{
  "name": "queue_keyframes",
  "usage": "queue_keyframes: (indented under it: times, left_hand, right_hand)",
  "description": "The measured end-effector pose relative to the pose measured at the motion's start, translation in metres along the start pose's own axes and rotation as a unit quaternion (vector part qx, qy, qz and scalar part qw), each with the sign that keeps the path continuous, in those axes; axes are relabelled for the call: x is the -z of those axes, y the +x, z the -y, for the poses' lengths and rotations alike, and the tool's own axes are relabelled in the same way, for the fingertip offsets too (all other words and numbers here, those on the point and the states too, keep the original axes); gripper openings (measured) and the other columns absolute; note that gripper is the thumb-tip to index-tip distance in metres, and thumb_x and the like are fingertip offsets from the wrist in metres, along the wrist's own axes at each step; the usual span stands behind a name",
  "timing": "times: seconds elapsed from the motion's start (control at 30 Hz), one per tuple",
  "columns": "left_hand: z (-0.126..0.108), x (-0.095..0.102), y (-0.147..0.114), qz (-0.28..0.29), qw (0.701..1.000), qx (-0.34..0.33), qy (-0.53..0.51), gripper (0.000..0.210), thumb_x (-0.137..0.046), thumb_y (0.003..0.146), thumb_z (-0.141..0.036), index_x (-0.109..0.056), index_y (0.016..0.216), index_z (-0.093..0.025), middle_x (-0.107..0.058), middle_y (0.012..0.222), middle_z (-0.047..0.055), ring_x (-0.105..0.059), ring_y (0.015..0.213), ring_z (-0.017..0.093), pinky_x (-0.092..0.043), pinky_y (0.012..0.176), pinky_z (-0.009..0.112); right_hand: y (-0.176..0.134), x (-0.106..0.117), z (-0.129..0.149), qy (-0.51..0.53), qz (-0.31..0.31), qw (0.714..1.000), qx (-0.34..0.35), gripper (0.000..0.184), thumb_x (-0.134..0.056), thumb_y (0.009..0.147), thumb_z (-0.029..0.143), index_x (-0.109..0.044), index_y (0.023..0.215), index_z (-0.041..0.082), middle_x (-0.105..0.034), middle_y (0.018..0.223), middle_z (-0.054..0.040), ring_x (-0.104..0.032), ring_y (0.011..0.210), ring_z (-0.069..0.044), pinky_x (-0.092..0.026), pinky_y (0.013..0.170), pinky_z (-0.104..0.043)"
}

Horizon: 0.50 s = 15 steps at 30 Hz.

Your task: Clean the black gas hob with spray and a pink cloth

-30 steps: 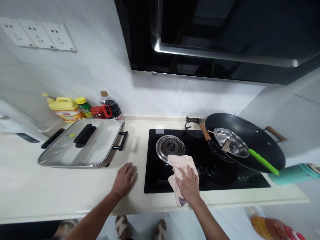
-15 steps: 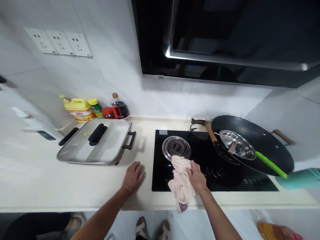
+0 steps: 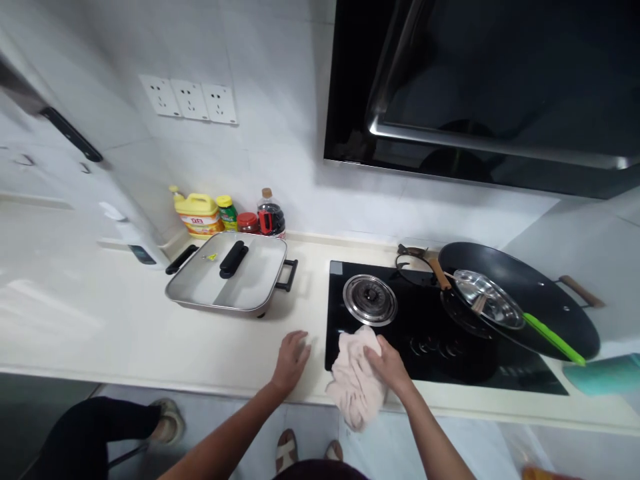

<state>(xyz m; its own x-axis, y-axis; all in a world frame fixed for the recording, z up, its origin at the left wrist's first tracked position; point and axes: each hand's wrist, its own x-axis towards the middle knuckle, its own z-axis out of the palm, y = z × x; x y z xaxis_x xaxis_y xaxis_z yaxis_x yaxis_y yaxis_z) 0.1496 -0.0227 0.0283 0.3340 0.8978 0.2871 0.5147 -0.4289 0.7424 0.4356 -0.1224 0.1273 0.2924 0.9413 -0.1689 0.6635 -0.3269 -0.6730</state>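
Note:
A pale pink cloth (image 3: 357,387) is bunched in my right hand (image 3: 387,363), fingers closed on its upper right part. It lies over the front left corner of the black stove top (image 3: 395,360) and droops past the counter's front edge. Behind the cloth sits the round left burner (image 3: 370,300). To the left, my left hand (image 3: 291,360) is over the white counter (image 3: 240,350), holding nothing, its fingers loosely apart. An electric pan with a glass lid (image 3: 260,263) stands beyond that hand.
A large black wok (image 3: 535,280) holding a metal dish (image 3: 490,300) and a green-handled utensil (image 3: 553,339) rests on the right of the stove. Bottles (image 3: 200,217) line the wall. The range hood (image 3: 475,100) hangs above. Another person's leg (image 3: 85,433) shows lower left.
The view has turned left. My right hand has drawn the cloth away from the burner toward the counter's front edge. My left hand has come nearer the cloth.

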Motion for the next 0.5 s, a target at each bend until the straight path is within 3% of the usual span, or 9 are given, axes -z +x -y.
queue_keyframes:
  times: [0.07, 0.13, 0.2, 0.3, 0.33, 0.43, 0.5]
  left_hand:
    - [-0.015, 0.005, -0.010, 0.025, 0.999, 0.010, -0.041, 0.040, -0.053, 0.100, -0.040, -0.061, 0.136, -0.023, -0.067, 0.132, 0.013, -0.065, 0.125, 0.026, -0.055, 0.108, 0.049]
    - [-0.033, 0.013, -0.008, 0.053, 0.996, 0.011, -0.077, 0.052, -0.060, 0.098, -0.044, -0.054, 0.146, -0.024, -0.065, 0.141, 0.014, -0.064, 0.129, 0.027, -0.057, 0.104, 0.046]
    - [-0.056, 0.027, 0.008, 0.086, 0.986, 0.013, -0.140, 0.072, -0.069, 0.092, -0.049, -0.044, 0.155, -0.024, -0.059, 0.151, 0.017, -0.061, 0.135, 0.030, -0.057, 0.104, 0.045]
    - [-0.095, 0.059, 0.047, 0.149, 0.931, 0.042, -0.330, 0.098, -0.081, 0.082, -0.049, -0.033, 0.162, -0.023, -0.058, 0.153, 0.018, -0.060, 0.134, 0.030, -0.054, 0.109, 0.045]
    - [-0.107, 0.071, 0.061, 0.157, 0.921, 0.045, -0.353, 0.096, -0.082, 0.080, -0.050, -0.036, 0.160, -0.021, -0.063, 0.147, 0.016, -0.063, 0.129, 0.030, -0.055, 0.105, 0.044]
    - [-0.135, 0.106, 0.091, 0.169, 0.932, 0.034, -0.318, 0.051, -0.073, 0.087, -0.051, -0.067, 0.125, -0.018, -0.075, 0.116, 0.008, -0.069, 0.108, 0.025, -0.057, 0.094, 0.038]
    - [-0.144, 0.121, 0.099, 0.165, 0.944, 0.026, -0.284, 0.035, -0.067, 0.091, -0.050, -0.072, 0.105, -0.018, -0.076, 0.103, 0.004, -0.069, 0.097, 0.022, -0.056, 0.089, 0.035]
  right_hand:
    - [-0.003, 0.018, 0.023, 0.123, 0.029, 0.991, 0.055, 0.039, -0.055, 0.096, 0.050, -0.066, 0.120, 0.022, -0.074, 0.107, -0.0063, -0.068, 0.098, -0.024, -0.054, 0.089, -0.035]
    - [-0.007, 0.037, 0.051, 0.166, 0.064, 0.978, 0.109, 0.039, -0.058, 0.095, 0.052, -0.067, 0.119, 0.022, -0.074, 0.106, -0.0045, -0.068, 0.094, -0.021, -0.054, 0.085, -0.032]
    - [-0.008, 0.055, 0.082, 0.153, 0.101, 0.971, 0.152, 0.034, -0.061, 0.095, 0.050, -0.069, 0.112, 0.023, -0.074, 0.104, -0.0029, -0.066, 0.092, -0.020, -0.053, 0.082, -0.029]
    - [-0.003, 0.075, 0.122, 0.097, 0.122, 0.964, 0.214, 0.026, -0.060, 0.097, 0.046, -0.070, 0.105, 0.024, -0.072, 0.098, -0.0003, -0.065, 0.088, -0.017, -0.050, 0.078, -0.027]
    - [0.000, 0.080, 0.132, 0.077, 0.117, 0.964, 0.228, 0.024, -0.060, 0.097, 0.045, -0.070, 0.104, 0.024, -0.071, 0.097, 0.0004, -0.065, 0.087, -0.017, -0.048, 0.078, -0.026]
    - [0.014, 0.090, 0.150, 0.042, 0.085, 0.968, 0.233, 0.025, -0.061, 0.097, 0.046, -0.070, 0.108, 0.025, -0.072, 0.097, 0.0011, -0.066, 0.087, -0.018, -0.047, 0.079, -0.027]
    - [0.023, 0.090, 0.153, 0.045, 0.077, 0.972, 0.219, 0.026, -0.065, 0.094, 0.046, -0.069, 0.109, 0.025, -0.072, 0.096, 0.0013, -0.066, 0.087, -0.018, -0.047, 0.080, -0.028]
